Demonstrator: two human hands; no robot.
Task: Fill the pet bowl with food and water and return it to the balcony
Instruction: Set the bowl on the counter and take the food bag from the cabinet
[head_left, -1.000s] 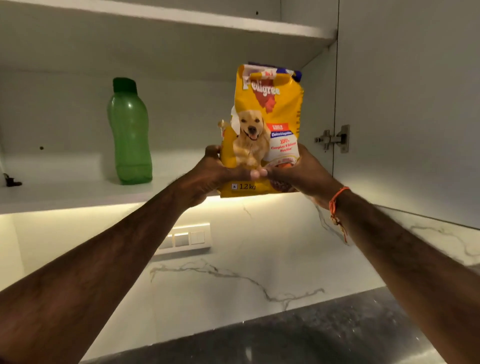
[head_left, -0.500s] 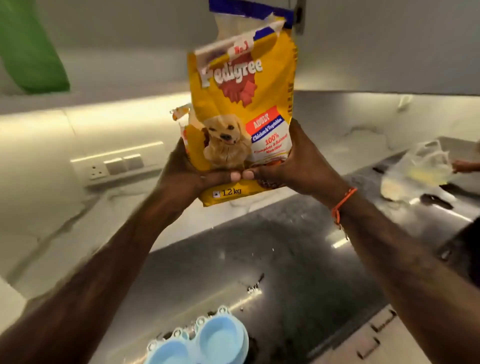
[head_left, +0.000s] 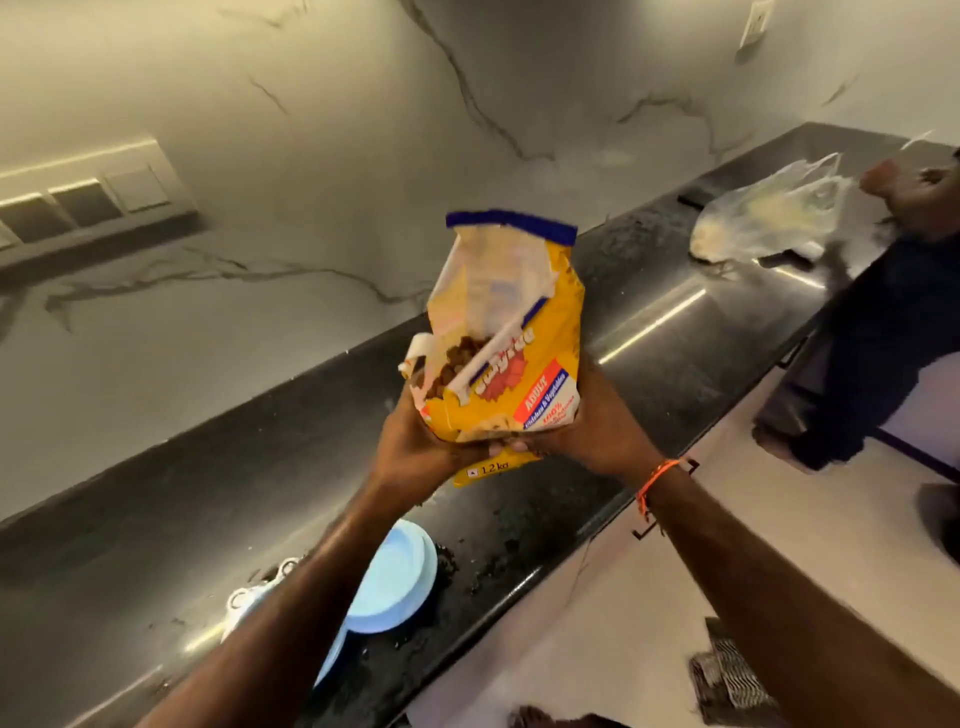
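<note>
White marble wall (head_left: 322, 171) w/ grey veins runs ahead of me; switch panel (head_left: 88, 200) at left, lit strip along its top. Dark glossy worktop (head_left: 670, 332) runs diag., catching light streaks. Pale floor (head_left: 649, 613) below, patterned mat (head_left: 727, 675) btm right.

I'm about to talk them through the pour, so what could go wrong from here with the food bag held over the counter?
1. The food bag is open at the top with kibble showing, gripped low by the left hand and right hand; tipping it quickly could dump too much.
2. The left forearm hides part of the blue pet bowl, so aiming may be off and kibble may land on the dark counter.
</note>
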